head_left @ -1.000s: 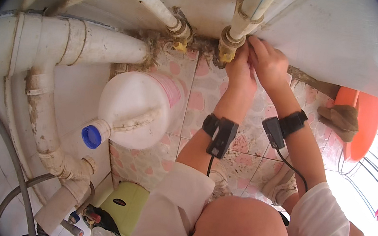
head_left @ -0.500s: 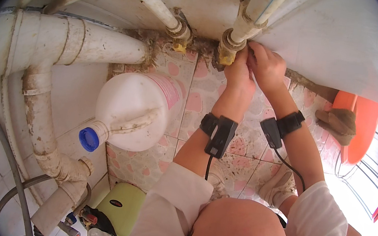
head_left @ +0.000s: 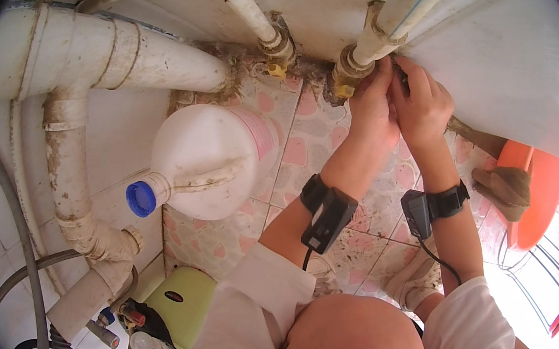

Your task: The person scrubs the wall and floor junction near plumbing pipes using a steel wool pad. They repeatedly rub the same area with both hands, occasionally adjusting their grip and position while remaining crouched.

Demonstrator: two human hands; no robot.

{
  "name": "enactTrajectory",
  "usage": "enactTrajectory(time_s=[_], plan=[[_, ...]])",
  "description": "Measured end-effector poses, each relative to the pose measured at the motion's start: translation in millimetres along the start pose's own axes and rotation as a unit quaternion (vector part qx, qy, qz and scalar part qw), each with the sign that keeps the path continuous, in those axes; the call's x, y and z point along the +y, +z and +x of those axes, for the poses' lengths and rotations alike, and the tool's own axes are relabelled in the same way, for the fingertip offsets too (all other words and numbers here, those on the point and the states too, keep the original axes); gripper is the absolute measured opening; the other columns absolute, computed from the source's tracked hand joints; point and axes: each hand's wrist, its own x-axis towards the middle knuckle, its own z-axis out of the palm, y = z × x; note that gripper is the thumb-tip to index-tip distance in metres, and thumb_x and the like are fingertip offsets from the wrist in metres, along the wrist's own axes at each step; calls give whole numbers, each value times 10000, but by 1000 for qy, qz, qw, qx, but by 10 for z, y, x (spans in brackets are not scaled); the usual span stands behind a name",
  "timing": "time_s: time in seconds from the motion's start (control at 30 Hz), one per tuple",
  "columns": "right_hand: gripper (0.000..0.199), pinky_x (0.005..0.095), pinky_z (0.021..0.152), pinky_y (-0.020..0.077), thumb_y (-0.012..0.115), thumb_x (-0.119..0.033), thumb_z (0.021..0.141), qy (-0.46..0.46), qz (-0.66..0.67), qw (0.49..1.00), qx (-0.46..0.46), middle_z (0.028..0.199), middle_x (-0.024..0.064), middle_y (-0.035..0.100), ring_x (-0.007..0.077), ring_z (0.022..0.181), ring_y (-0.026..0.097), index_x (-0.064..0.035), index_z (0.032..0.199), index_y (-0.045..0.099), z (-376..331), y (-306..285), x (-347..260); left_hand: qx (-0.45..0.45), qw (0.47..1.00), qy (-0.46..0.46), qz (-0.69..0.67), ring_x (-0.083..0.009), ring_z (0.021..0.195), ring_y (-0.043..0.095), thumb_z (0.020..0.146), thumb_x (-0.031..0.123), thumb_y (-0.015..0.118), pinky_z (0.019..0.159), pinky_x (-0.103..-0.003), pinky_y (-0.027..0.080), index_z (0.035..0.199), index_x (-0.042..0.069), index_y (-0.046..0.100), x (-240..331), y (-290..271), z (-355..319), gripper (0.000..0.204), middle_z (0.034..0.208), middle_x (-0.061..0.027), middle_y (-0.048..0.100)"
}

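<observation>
My left hand (head_left: pixel 374 115) reaches in beside a dirty white pipe (head_left: pixel 381 38) whose lower end carries a valve with a yellowish tip (head_left: pixel 342 88). Its fingertips are partly hidden at the wall. Against it, on the right, my right hand (head_left: pixel 426 109) has its fingers curled inward, with thumb and fingertips brought together near the left hand's. Both hands look closed around something small and dark between them that I cannot make out. A black strapped device (head_left: pixel 330 220) sits on my left wrist, and another (head_left: pixel 432 207) on my right.
A white jug with a blue cap (head_left: pixel 207 161) lies on the pink-patterned tile floor (head_left: pixel 304 149). Thick drain pipes (head_left: pixel 83 53) run along the left. A green case (head_left: pixel 181 306) stands at lower left. At right are an orange plastic object (head_left: pixel 534 194) and a brown cloth (head_left: pixel 503 191).
Both hands have shifted a little to the right, away from the pipe with the valve. My right hand's fingers look more curled. The whole view has also shifted slightly.
</observation>
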Motion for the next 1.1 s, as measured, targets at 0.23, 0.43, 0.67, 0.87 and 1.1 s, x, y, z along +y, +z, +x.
enactTrajectory(time_s=[0.23,0.43,0.67,0.87,1.1], plan=[[218,327,482,459,684,-147,739,-41,-15,997,-60,726,13,616,207,553,591,-119,947,625,33,80,-92,104,991,-77,-33,-123,1005,561,918,146,626,876,-292,463,1197,78,548,82,-157,165,298,1126,2,589],[205,324,490,471,680,-142,738,-6,-24,1000,-12,719,23,620,218,558,592,-118,933,621,1,-23,6,-76,997,12,-25,-143,973,562,944,350,574,872,-314,468,1049,81,592,-97,-156,153,289,1020,-18,610],[227,318,512,474,706,-112,726,-38,-21,999,-3,766,26,638,222,561,585,-122,944,644,180,-110,-167,6,996,-85,-18,-128,956,566,949,273,585,815,-287,493,1134,71,563,104,33,-11,274,1048,-14,594],[175,271,490,455,735,-94,724,-65,-38,993,94,721,5,627,165,537,573,-123,886,679,732,-835,-231,-199,976,-85,-37,-117,940,571,952,380,549,844,-292,473,1046,109,595,292,884,-555,290,988,16,616],[201,208,542,484,758,-51,755,-46,-15,994,97,790,32,685,78,600,608,-96,947,718,1024,-1184,-350,-228,970,-14,-81,-58,745,546,931,311,615,661,-233,467,960,101,584,278,1338,-819,214,804,52,564]])
